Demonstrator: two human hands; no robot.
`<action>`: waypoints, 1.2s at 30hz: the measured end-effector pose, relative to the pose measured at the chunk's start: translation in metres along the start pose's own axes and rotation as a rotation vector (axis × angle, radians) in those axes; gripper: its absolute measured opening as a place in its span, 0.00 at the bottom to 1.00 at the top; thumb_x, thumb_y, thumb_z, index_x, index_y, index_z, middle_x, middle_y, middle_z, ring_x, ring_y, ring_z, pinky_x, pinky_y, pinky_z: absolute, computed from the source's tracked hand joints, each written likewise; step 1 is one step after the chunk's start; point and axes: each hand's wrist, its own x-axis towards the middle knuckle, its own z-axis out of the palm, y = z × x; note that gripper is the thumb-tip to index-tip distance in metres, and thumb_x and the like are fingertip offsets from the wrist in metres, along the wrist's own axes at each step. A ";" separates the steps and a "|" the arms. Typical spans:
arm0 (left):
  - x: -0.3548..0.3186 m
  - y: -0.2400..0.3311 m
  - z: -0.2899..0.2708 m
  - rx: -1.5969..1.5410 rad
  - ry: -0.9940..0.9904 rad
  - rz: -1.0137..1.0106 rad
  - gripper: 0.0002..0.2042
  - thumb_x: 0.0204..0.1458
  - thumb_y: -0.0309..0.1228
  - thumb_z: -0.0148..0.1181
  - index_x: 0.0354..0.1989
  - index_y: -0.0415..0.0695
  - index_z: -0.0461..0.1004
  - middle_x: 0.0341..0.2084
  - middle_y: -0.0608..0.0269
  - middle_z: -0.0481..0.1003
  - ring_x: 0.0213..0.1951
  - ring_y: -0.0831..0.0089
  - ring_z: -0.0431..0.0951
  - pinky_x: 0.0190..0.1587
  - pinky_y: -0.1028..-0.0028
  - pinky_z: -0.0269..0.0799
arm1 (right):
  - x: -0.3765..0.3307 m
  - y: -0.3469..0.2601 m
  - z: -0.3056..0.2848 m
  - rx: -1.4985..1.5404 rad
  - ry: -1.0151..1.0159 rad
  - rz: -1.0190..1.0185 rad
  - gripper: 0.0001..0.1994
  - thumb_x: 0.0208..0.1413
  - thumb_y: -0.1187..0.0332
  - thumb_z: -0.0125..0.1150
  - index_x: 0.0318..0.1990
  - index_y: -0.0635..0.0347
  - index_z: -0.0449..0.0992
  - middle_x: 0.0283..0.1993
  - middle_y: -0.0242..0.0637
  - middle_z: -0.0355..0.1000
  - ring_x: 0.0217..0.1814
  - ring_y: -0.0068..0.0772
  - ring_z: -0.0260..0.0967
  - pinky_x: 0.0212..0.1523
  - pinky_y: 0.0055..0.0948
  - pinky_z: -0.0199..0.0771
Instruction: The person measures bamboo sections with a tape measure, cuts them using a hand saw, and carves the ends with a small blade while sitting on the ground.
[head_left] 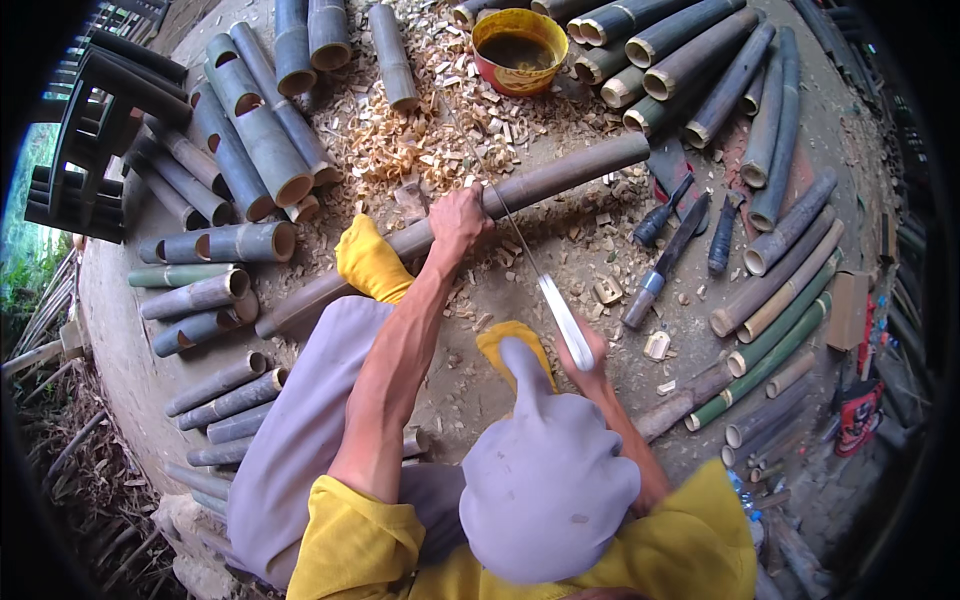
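A long brown bamboo pole (555,178) lies slantwise across the floor in front of me. My left hand (460,218) is wrapped over its middle. Closed round the lower end of a pale handle, my right hand (588,350) holds a hand saw (563,318). Its thin blade, seen nearly edge-on, crosses the pole just right of my left hand. How deep the blade sits in the bamboo I cannot tell. My left foot, in a yellow sock (372,258), rests against the pole; the other yellow-socked foot (503,345) is on the floor nearer me.
Cut bamboo tubes (265,150), some with notches, lie on the left. More bamboo pieces (700,55) lie at the far right and along the right side. A red and yellow bucket (517,52) of dark liquid stands beyond wood chips (400,150). A knife (668,258) lies right of the saw.
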 end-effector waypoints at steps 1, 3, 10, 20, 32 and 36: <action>0.001 0.001 0.003 0.006 0.004 0.002 0.16 0.38 0.39 0.66 0.32 0.43 0.72 0.23 0.53 0.76 0.28 0.56 0.78 0.28 0.60 0.72 | 0.028 -0.001 0.013 0.021 -0.027 0.105 0.18 0.43 0.79 0.57 0.46 0.70 0.71 0.28 0.46 0.73 0.25 0.38 0.73 0.26 0.30 0.72; -0.002 -0.006 0.005 0.011 -0.013 -0.023 0.16 0.38 0.39 0.66 0.32 0.43 0.72 0.23 0.53 0.76 0.28 0.55 0.78 0.28 0.60 0.72 | 0.039 -0.015 0.017 0.095 -0.040 0.204 0.14 0.44 0.79 0.60 0.41 0.69 0.74 0.27 0.46 0.73 0.24 0.34 0.73 0.24 0.28 0.71; -0.011 -0.018 -0.001 0.026 0.004 -0.043 0.14 0.40 0.38 0.64 0.31 0.43 0.72 0.23 0.52 0.76 0.28 0.55 0.78 0.28 0.60 0.72 | -0.050 -0.021 -0.025 -0.154 -0.005 0.055 0.11 0.44 0.77 0.61 0.37 0.70 0.76 0.25 0.44 0.74 0.24 0.33 0.74 0.24 0.27 0.72; -0.006 -0.006 -0.004 0.037 -0.050 -0.051 0.15 0.39 0.38 0.64 0.33 0.45 0.72 0.23 0.52 0.76 0.29 0.55 0.78 0.29 0.60 0.72 | 0.051 -0.016 0.024 0.180 0.128 0.022 0.07 0.45 0.79 0.56 0.34 0.71 0.73 0.21 0.42 0.69 0.19 0.35 0.69 0.21 0.28 0.67; -0.006 -0.010 -0.009 0.025 -0.030 -0.063 0.13 0.41 0.38 0.64 0.32 0.45 0.72 0.23 0.52 0.76 0.28 0.55 0.78 0.27 0.60 0.71 | -0.047 -0.036 -0.037 -0.001 0.050 0.044 0.20 0.40 0.80 0.60 0.45 0.73 0.73 0.36 0.48 0.75 0.26 0.34 0.75 0.27 0.27 0.73; -0.008 -0.023 -0.004 0.043 -0.018 -0.045 0.13 0.40 0.37 0.64 0.32 0.45 0.72 0.22 0.52 0.76 0.27 0.54 0.78 0.27 0.59 0.71 | -0.038 -0.029 -0.024 0.005 -0.029 0.066 0.20 0.40 0.80 0.58 0.46 0.72 0.72 0.33 0.47 0.75 0.24 0.35 0.74 0.26 0.28 0.73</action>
